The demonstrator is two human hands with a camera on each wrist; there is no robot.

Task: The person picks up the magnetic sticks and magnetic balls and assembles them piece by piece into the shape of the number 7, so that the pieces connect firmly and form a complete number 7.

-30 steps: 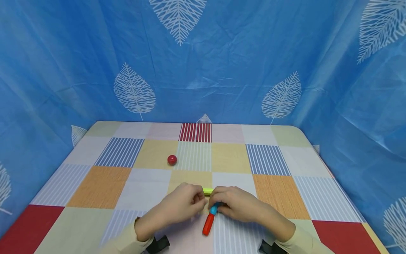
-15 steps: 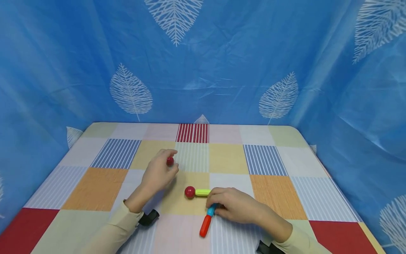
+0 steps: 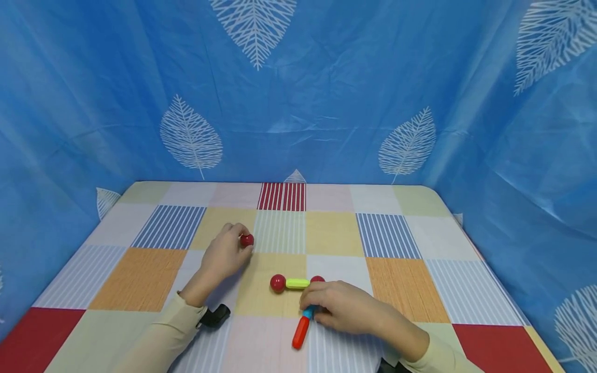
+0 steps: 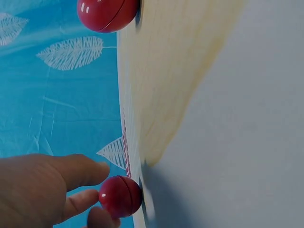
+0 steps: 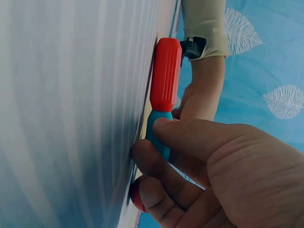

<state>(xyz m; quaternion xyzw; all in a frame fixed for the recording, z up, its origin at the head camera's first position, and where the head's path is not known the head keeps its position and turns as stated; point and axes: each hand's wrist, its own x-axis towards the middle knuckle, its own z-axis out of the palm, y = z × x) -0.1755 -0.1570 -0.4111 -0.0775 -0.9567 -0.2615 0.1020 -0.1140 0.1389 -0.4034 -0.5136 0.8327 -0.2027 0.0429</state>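
Observation:
My left hand [image 3: 221,256] grips a small red ball [image 3: 247,240] between thumb and fingers on the left half of the table. The left wrist view has this ball [image 4: 121,196] close to the cloth, with fingertips round it. Pinched in my right hand [image 3: 347,308] is a toy rod [image 3: 297,335], red at its near end and blue where the thumb lies on it. Just beyond that hand lies a yellow-green rod [image 3: 297,284] with a red ball [image 3: 278,283] at its left end and another red ball [image 3: 317,278] at its right, partly hidden by the fingers.
A patchwork-patterned cloth [image 3: 149,280] covers the table. Blue curtains with white leaf prints [image 3: 298,103] hang behind it and along both sides. Dark wrist mounts [image 3: 215,316] sit under the sleeves.
My left hand has left the yellow-green rod, reached forward and left, and taken hold of the loose red ball. My right hand keeps the red and blue rod and has shifted slightly, uncovering the right-end ball.

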